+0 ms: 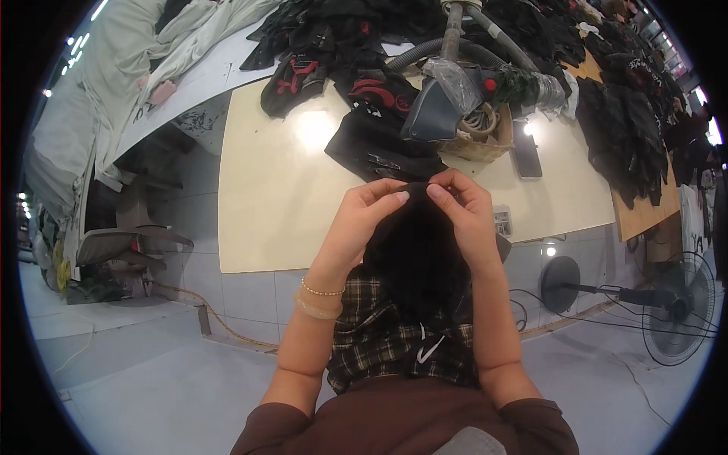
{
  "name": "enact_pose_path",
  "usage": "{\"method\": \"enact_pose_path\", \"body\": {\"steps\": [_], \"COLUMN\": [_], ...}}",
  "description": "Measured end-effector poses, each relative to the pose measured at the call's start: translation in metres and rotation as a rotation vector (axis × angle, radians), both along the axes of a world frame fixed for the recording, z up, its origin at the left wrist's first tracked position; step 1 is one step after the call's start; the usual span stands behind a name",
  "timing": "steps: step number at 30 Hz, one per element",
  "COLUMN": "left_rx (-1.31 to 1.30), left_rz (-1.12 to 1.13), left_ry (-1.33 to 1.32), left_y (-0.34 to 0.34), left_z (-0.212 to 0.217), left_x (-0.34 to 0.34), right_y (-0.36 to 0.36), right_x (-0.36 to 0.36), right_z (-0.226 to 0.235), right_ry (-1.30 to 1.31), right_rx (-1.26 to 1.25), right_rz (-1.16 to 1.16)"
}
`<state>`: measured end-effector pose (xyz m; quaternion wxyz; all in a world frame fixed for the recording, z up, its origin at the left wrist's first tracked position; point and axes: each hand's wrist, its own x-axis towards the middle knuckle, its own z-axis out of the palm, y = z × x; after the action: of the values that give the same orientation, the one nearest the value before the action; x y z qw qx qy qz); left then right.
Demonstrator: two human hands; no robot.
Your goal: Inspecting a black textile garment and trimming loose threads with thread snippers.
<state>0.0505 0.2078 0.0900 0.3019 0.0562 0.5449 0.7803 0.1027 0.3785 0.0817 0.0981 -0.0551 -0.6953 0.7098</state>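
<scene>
A black piece of fabric (417, 250) hangs from my two hands over my lap at the table's near edge. My left hand (369, 212) pinches its upper edge between thumb and fingers. A short way to the right, my right hand (462, 203) pinches the same edge, so a small stretch of cloth spans the gap between the thumbs. Just beyond my hands lies a black garment piece (383, 148) with light markings, flat on the cream table (265, 205). The fabric's lower part falls into shadow, and its full shape cannot be made out.
A grey machine head (432, 110) wrapped in plastic stands beyond my hands, beside a box of coiled cord (485, 140) and a phone (527, 152). Black garments (622, 129) pile at the right. A standing fan (675, 307) is lower right, a chair (129, 246) left.
</scene>
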Motion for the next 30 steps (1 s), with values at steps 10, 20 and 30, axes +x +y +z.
{"method": "enact_pose_path", "body": {"steps": [10,20,30], "left_rx": [-0.061,-0.003,-0.09], "left_rz": [0.033,0.102,0.122], "left_ry": [0.151,0.129,0.42], "left_y": [0.003,0.005,0.002], "left_z": [-0.008,0.001,-0.007], "left_x": [-0.009,-0.003,-0.005], "right_y": [-0.008,-0.003,-0.001], "right_x": [0.001,0.003,0.007], "right_z": [0.002,-0.001,0.0], "right_ry": [0.03,0.053,0.048], "right_rx": [0.065,0.116,0.18], "right_rz": [0.027,0.066,0.113]}}
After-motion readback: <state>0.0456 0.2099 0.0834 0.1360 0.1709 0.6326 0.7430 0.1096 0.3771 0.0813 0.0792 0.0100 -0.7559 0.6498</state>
